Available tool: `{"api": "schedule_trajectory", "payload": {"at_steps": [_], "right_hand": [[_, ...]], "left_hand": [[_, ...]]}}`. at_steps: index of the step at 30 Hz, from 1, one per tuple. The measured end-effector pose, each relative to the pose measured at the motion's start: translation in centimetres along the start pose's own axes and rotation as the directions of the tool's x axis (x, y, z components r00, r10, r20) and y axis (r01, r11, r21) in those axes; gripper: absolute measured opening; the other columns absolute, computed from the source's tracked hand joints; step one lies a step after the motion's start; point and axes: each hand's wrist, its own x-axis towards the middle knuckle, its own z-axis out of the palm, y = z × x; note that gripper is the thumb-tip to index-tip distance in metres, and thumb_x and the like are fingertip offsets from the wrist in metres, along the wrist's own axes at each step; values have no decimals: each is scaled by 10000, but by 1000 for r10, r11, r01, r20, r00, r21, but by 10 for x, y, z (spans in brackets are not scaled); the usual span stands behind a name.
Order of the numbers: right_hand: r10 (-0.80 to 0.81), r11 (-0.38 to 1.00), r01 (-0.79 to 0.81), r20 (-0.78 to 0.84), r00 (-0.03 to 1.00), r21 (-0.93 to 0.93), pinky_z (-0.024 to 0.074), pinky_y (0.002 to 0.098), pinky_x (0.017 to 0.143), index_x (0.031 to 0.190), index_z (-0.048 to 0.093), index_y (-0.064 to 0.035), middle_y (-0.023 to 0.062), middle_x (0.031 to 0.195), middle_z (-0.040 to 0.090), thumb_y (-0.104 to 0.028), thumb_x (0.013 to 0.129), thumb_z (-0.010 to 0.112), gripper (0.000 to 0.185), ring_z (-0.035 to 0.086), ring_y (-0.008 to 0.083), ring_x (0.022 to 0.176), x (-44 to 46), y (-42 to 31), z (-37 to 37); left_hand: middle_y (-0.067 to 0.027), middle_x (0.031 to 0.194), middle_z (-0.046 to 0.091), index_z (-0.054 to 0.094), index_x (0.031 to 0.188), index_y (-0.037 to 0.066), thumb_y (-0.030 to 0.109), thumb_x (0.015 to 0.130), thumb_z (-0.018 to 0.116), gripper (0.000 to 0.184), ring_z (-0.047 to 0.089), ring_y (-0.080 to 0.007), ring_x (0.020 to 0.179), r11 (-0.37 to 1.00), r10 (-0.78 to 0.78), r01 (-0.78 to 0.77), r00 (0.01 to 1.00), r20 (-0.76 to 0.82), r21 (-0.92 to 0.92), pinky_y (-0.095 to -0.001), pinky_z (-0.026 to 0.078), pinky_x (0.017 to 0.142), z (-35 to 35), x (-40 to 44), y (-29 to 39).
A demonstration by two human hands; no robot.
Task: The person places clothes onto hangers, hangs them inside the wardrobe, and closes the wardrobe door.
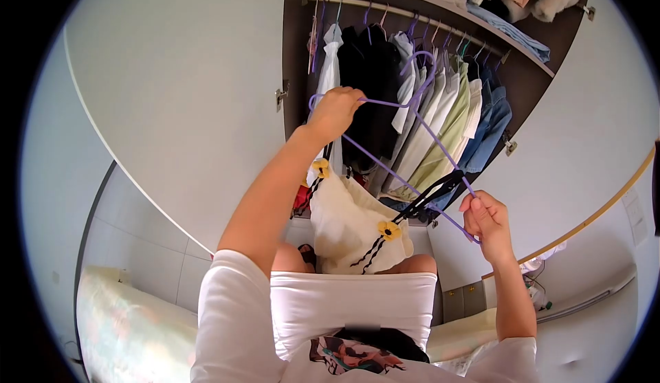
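Note:
A purple clothes hanger (385,162) is held up in front of the open wardrobe, its hook toward the top. My left hand (335,114) is closed around its left end. At the lower right end, my right hand (487,219) grips the corner, fingers curled. A cream top (357,221) with black straps and yellow flowers hangs below the hanger. One black strap (430,194) loops over the hanger's right side near my right hand. The other strap runs up beneath my left hand, where its upper end is hidden.
Behind the hanger, several garments (430,125) hang from a rail (412,15) in the wardrobe. Folded clothes (509,22) lie on the shelf above. Wardrobe doors stand open at left (179,94) and right (570,156). A patterned cover (130,328) is at lower left.

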Motion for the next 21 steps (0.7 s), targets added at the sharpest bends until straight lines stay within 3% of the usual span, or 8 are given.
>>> {"api": "schedule_trajectory", "payload": {"at_steps": [1, 2, 4, 5, 8, 13, 17, 21], "right_hand": [[-36, 999, 35, -77, 996, -11, 189, 211, 392, 779, 492, -16, -47, 465, 297, -264, 916, 434, 289, 214, 41, 401, 3, 1, 5], [-40, 999, 39, -81, 996, -17, 189, 211, 392, 779, 492, -16, -47, 465, 297, -264, 916, 434, 289, 214, 41, 401, 7, 0, 10], [-52, 994, 33, -192, 980, -100, 164, 209, 384, 766, 501, -27, -60, 459, 291, -250, 915, 435, 276, 208, 32, 396, 17, -2, 14], [-53, 994, 33, -196, 979, -104, 164, 209, 384, 766, 501, -27, -60, 459, 291, -250, 915, 435, 276, 208, 32, 396, 24, -6, 16], [-8, 978, -53, -292, 956, -200, 166, 209, 376, 742, 522, -19, -68, 463, 310, -204, 912, 432, 267, 232, 22, 399, 54, -15, 17], [-56, 963, -29, -306, 950, -268, 173, 217, 377, 705, 534, -16, -64, 466, 327, -154, 886, 436, 248, 249, 25, 401, 125, -12, 33], [-67, 982, 8, -310, 949, -189, 192, 224, 387, 697, 549, -6, -52, 470, 345, -146, 864, 455, 238, 272, 35, 413, 183, -6, 40], [-193, 953, 83, -375, 907, -292, 293, 263, 437, 654, 585, 18, 16, 495, 439, -121, 779, 490, 210, 392, 99, 455, 264, 19, 55]], "left_hand": [[-173, 878, 576, 576, 950, -2, 111, 796, 561, 192, 532, -331, 876, 998, -42, 40, 998, 49, 52, -388, 426, 774, 6, 8, -8], [-173, 878, 576, 576, 950, -2, 111, 796, 561, 192, 532, -331, 876, 998, -37, 34, 998, 44, 49, -388, 426, 774, 12, 12, -8], [-188, 1078, 513, 477, 1135, -16, 175, 780, 595, 420, 479, -342, 1015, 959, -116, 176, 959, -259, 221, -388, 392, 862, 24, 22, -7], [-218, 1206, 411, 365, 1223, -44, 219, 763, 621, 589, 402, -366, 1112, 938, -281, 312, 940, -195, 152, -402, 343, 931, 24, 20, -5], [-249, 1184, 415, 367, 1209, -59, 214, 771, 611, 571, 408, -388, 1093, 920, -365, 390, 889, -276, 41, -414, 348, 921, 38, -9, -13], [-271, 1122, 434, 445, 1123, -29, 232, 818, 563, 419, 423, -418, 1032, 899, -437, 439, 891, -121, -9, -434, 356, 887, 65, -143, -31], [-271, 1179, 399, 466, 1111, -3, 211, 801, 571, 391, 411, -429, 1048, 769, -638, 636, 770, 4, 65, -476, 350, 872, 69, -247, -18], [-258, 1185, 388, 460, 1099, -5, 206, 804, 568, 378, 401, -428, 1052, 748, -664, 664, 745, 68, 24, -478, 348, 867, 57, -285, -5]]}}
